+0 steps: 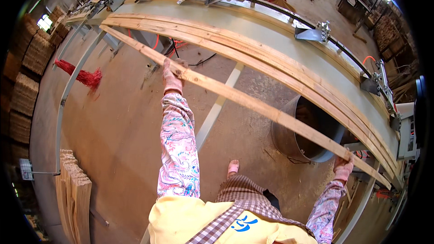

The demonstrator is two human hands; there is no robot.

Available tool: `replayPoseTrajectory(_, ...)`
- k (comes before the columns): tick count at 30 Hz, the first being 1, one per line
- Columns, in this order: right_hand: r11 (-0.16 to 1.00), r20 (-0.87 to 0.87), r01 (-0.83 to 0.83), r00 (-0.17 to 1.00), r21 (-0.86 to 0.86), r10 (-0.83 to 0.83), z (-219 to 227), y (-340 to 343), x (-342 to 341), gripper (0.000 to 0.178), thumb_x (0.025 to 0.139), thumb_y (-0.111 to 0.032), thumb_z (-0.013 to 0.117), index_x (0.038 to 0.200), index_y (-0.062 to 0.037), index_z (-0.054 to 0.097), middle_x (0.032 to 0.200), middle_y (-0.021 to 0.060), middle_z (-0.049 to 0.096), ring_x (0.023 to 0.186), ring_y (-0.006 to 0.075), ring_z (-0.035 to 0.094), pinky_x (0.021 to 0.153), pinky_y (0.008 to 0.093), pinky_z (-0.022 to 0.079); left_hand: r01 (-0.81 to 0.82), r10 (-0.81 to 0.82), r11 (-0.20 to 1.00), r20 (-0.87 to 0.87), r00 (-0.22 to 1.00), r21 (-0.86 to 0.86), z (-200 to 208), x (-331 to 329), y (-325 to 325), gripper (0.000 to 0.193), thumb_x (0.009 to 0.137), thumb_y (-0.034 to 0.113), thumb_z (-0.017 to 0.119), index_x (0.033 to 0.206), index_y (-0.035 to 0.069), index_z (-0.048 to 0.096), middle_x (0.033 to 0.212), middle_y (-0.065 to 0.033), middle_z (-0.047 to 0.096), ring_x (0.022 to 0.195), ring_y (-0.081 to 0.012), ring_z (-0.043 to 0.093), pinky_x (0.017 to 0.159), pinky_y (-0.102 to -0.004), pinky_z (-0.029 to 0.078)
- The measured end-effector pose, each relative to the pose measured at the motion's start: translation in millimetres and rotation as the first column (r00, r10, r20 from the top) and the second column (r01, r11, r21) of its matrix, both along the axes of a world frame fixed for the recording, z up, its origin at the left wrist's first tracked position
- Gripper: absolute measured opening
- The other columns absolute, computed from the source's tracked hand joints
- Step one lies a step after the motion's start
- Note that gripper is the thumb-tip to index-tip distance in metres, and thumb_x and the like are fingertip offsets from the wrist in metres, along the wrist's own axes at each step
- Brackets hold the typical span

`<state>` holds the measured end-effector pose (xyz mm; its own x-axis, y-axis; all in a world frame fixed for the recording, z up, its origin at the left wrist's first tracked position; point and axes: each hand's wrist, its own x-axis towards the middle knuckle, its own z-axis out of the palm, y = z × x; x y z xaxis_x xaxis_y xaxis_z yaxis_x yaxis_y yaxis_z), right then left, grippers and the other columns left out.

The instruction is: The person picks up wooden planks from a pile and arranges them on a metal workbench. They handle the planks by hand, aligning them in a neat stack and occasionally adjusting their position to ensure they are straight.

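Note:
A long, narrow wooden strip (253, 104) runs slantwise across the view, from the bench's far left end down to the lower right. My left hand (173, 77), in a pinkish glove, is closed round it left of its middle. Close to its right end, my right hand (343, 167) grips the same strip, also gloved. Beyond it, several similar wooden strips (253, 47) lie side by side along the near edge of the long bench (271, 29). The held strip is apart from them in the middle and comes close to them at the left end.
A dark metal drum (285, 129) stands under the bench at right. Metal clamps (312, 33) line the bench's far side. Stacked wood (72, 194) stands at lower left, near a curved metal frame (63, 104). Red strands (81, 73) hang from that frame.

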<state>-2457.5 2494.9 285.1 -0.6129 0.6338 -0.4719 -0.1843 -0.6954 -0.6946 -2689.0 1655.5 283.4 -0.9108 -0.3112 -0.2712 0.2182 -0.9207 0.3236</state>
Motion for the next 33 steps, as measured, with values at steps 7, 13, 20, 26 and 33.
replayPoseTrajectory(7,0.973,-0.061,0.020,0.998,0.229,-0.007,-9,37,67,0.039,0.097,-0.030,0.057,0.127,-0.0056,0.062,0.121,0.0111,0.069,0.111,0.0275,0.066,0.100,0.0447,0.053,-0.035,0.017,0.950,-0.059,0.998,-0.309,25,28,3,0.027,0.099,0.031,0.064,0.105,0.005,0.058,0.083,-0.0013,0.057,0.076,-0.0147,0.058,0.073,-0.0308,0.052)
replayPoseTrajectory(13,0.977,-0.154,0.095,0.986,0.188,-0.066,-13,43,48,0.039,0.103,-0.023,0.041,0.124,-0.0007,0.063,0.128,0.0153,0.068,0.120,0.0324,0.064,0.110,0.0482,0.047,-0.200,0.174,0.903,-0.102,0.979,-0.380,65,102,-21,0.024,0.097,0.024,0.070,0.101,0.005,0.055,0.089,-0.0042,0.057,0.072,-0.0133,0.052,0.066,-0.0287,0.048)
replayPoseTrajectory(20,0.961,-0.090,0.094,0.993,0.262,-0.073,2,37,49,0.031,0.101,-0.025,0.050,0.112,-0.0012,0.067,0.108,0.0145,0.072,0.102,0.0292,0.069,0.103,0.0460,0.053,-0.236,0.160,0.658,-0.173,0.972,-0.715,150,158,17,0.023,0.095,0.017,0.072,0.107,0.007,0.055,0.094,-0.0064,0.060,0.072,-0.0134,0.053,0.068,-0.0320,0.050)
replayPoseTrajectory(26,0.976,-0.181,0.102,0.981,0.191,-0.067,14,18,53,0.040,0.106,-0.029,0.042,0.122,0.0012,0.062,0.116,0.0155,0.071,0.109,0.0298,0.067,0.102,0.0453,0.053,-0.061,0.055,0.214,-0.051,0.997,-0.975,193,175,77,0.027,0.094,0.012,0.071,0.117,0.006,0.058,0.093,-0.0041,0.064,0.077,-0.0123,0.060,0.075,-0.0310,0.054)
replayPoseTrajectory(33,0.977,-0.273,-0.064,0.954,0.204,0.120,20,1,64,0.044,0.106,-0.032,0.049,0.138,-0.0018,0.054,0.139,0.0164,0.060,0.121,0.0322,0.062,0.101,0.0462,0.056,-0.224,-0.190,-0.675,-0.127,0.973,-0.703,207,170,157,0.053,0.089,0.009,0.072,0.140,0.012,0.058,0.124,-0.0071,0.067,0.112,-0.0216,0.065,0.093,-0.0332,0.054)
